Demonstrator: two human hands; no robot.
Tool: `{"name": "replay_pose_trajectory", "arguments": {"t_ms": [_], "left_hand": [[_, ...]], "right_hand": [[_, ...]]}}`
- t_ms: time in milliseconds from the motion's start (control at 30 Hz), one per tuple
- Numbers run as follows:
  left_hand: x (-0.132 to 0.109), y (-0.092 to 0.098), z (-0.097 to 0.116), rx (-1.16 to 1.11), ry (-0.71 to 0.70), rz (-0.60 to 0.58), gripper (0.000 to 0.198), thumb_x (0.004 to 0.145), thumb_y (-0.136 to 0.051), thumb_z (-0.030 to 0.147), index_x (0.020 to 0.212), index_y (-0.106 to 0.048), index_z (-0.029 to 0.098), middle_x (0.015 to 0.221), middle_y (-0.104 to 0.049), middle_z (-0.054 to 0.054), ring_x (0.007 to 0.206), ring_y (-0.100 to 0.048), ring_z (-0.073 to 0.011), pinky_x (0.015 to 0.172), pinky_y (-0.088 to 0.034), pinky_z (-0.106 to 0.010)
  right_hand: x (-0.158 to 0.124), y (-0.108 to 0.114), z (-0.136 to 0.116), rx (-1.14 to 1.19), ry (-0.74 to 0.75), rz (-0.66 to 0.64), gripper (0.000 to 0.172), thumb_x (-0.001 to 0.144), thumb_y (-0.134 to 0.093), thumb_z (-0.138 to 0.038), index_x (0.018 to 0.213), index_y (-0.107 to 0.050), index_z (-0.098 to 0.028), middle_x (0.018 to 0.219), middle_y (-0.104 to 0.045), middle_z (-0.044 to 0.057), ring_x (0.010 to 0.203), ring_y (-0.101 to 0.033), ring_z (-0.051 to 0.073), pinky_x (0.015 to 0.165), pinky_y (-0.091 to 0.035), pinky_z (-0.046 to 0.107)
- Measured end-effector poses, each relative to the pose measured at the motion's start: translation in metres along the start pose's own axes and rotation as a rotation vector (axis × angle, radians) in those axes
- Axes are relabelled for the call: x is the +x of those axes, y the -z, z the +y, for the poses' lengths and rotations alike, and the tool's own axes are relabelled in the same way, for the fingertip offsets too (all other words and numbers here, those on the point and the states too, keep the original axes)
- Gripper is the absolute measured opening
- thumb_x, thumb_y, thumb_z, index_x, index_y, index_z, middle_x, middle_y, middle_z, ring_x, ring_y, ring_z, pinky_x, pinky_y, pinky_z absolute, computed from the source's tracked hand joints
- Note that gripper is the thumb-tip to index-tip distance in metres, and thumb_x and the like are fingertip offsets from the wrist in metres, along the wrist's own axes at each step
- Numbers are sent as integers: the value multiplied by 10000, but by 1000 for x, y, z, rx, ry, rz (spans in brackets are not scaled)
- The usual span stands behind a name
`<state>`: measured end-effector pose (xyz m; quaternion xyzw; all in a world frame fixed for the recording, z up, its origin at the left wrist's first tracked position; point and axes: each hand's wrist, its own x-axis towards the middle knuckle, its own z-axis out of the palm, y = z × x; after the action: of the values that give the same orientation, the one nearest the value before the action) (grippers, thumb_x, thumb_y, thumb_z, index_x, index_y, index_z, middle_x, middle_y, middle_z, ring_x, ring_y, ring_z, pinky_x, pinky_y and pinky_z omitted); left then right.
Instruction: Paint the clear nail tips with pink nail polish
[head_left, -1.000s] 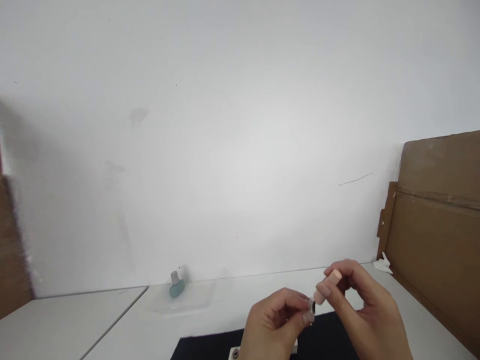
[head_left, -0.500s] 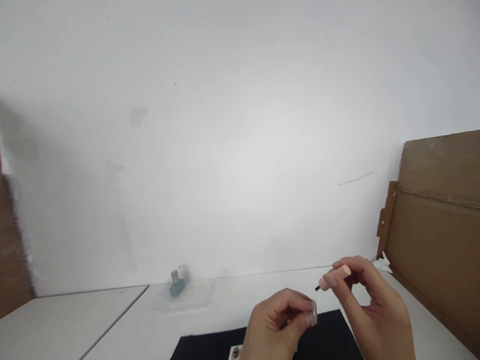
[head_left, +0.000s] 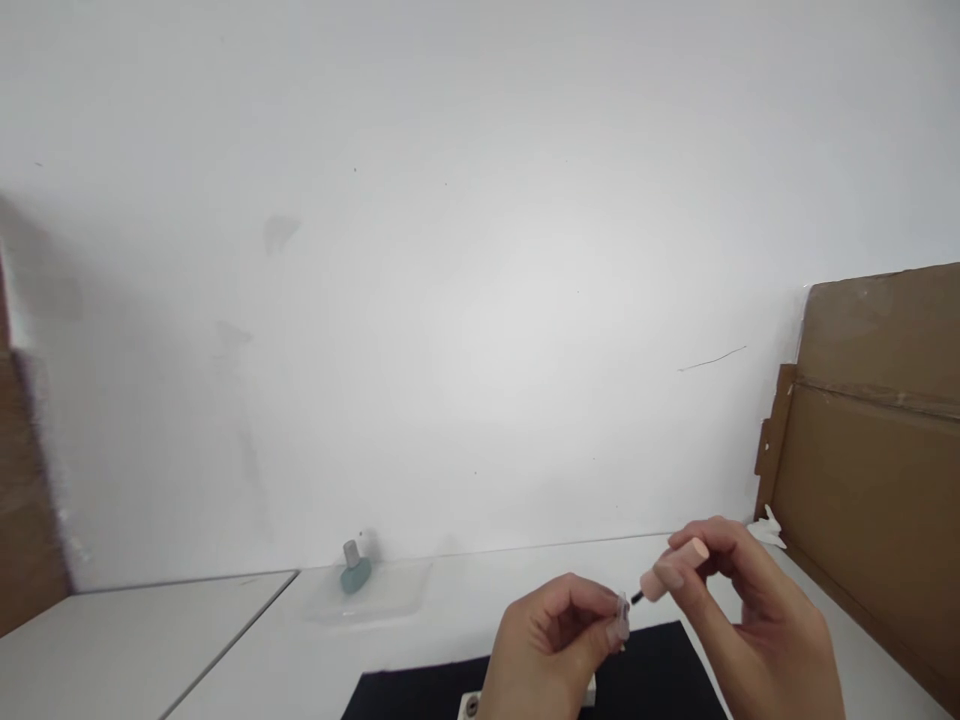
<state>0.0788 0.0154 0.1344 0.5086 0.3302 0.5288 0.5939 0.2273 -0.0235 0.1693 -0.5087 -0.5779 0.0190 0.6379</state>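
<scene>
Left hand [head_left: 551, 650] pinches small clear plastic-looking piece [head_left: 622, 614]; right hand [head_left: 761, 625] grips pale-pink cylindrical cap [head_left: 675, 570], dark brush [head_left: 637, 598] just beside piece. Wobble could smear left hand.

The wall [head_left: 480, 300] rises behind the table [head_left: 487, 600], a cardboard panel [head_left: 870, 470] stands along the right, and a scrap of tissue [head_left: 766, 527] lies by its foot (right in the back corner, I notice). Near the wall, left of both hands and well apart from them, a bottle [head_left: 355, 574] sits on a tray [head_left: 397, 595]. At the front, a block [head_left: 471, 704] lies on a mat [head_left: 652, 675], partly behind the left hand [head_left: 544, 650], whose pinched piece [head_left: 622, 615] is just left of the brush cap [head_left: 690, 553] in the right hand [head_left: 780, 640].
</scene>
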Motion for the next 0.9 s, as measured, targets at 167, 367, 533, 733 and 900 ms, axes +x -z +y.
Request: {"name": "replay_pose_trajectory", "arguments": {"t_ms": [167, 367, 533, 733, 900], "left_hand": [[0, 1, 1, -17, 27, -20, 141, 616, -898, 255, 612, -770, 196, 610, -717, -1, 631, -644, -169, 685, -534, -275], [0, 0, 3, -69, 35, -41, 149, 623, -907, 232, 602, -766, 191, 621, -729, 4, 615, -635, -150, 669, -522, -259], [1, 2, 2, -127, 39, -76, 194, 614, -953, 274, 617, -781, 185, 613, -746, 0, 619, -653, -146, 665, -523, -253], [0, 4, 4, -243, 111, -102, 350, 493, -1038, 387, 605, -782, 176, 684, -820, -42, 578, -690, -141, 631, -557, -267], [1, 5, 1, -263, 120, -126, 342, 499, -1042, 378, 610, -788, 177, 629, -802, -24, 571, -691, -134, 618, -556, -254]], "right_hand": [[1, -1, 1, 44, -6, -91, 299, 890, -704, -517, 749, -644, -260, 644, -649, -27, 567, -601, 164, 545, -501, 252], [1, 1, -2, 50, -19, -57, 282, 900, -696, -506, 748, -652, -272, 666, -669, -36, 600, -611, 160, 580, -502, 241], [1, -1, -1, 96, -17, -120, 270, 894, -707, -483, 752, -647, -262, 633, -649, -42, 571, -596, 156, 576, -505, 242], [2, 1, -1, 75, -5, -11, 265, 898, -700, -498, 783, -685, -260, 709, -715, -11, 662, -670, 182, 607, -531, 245], [2, 0, -3, 106, -28, -71, 283, 885, -710, -517, 765, -679, -263, 668, -690, -30, 606, -628, 166, 586, -524, 235]]}}
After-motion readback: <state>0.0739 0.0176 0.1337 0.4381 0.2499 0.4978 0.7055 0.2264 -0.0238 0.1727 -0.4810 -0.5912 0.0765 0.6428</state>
